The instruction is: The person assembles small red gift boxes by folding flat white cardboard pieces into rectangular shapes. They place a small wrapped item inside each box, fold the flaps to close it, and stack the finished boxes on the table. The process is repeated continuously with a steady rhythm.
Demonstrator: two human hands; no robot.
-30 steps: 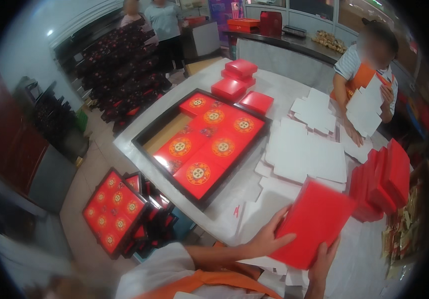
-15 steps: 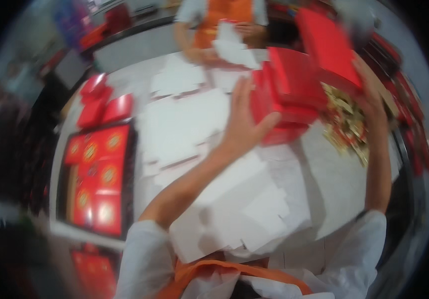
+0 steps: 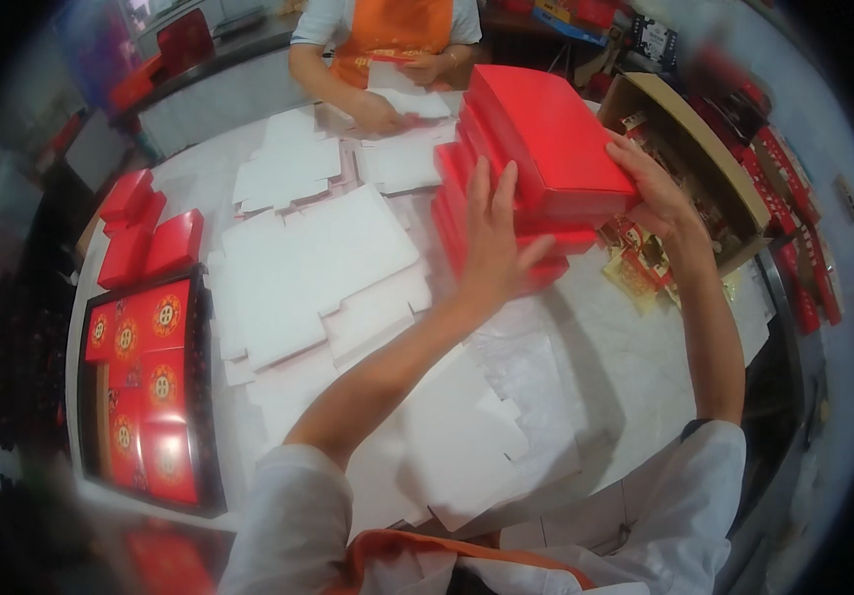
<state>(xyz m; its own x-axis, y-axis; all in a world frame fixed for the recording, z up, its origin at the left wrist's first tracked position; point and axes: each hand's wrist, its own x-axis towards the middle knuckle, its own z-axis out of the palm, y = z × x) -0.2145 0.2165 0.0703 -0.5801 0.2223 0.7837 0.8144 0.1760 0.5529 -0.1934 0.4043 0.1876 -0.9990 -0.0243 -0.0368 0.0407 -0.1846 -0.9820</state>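
Note:
A stack of red boxes stands on the table right of the middle, its layers not quite lined up. The topmost red box rests on the pile. My right hand grips its right edge, the fingers bent over the near corner. Against the stack's left front side lies my left hand, fingers stretched and thumb apart, touching the boxes without closing round one. Left of the stack, flat white die-cut cardboard blanks overlap across the table, and more blanks lie nearer to me.
A black-rimmed tray of red boxes with gold emblems sits at the left, with loose red boxes behind it. Gold packets and an open brown carton are at the right. Across the table, another person's hands hold white cardboard.
The red box in my right hand has come down from the raised, tilted position onto the stack. My left hand stays against the stack's side. The view has shifted, revealing the brown carton more fully.

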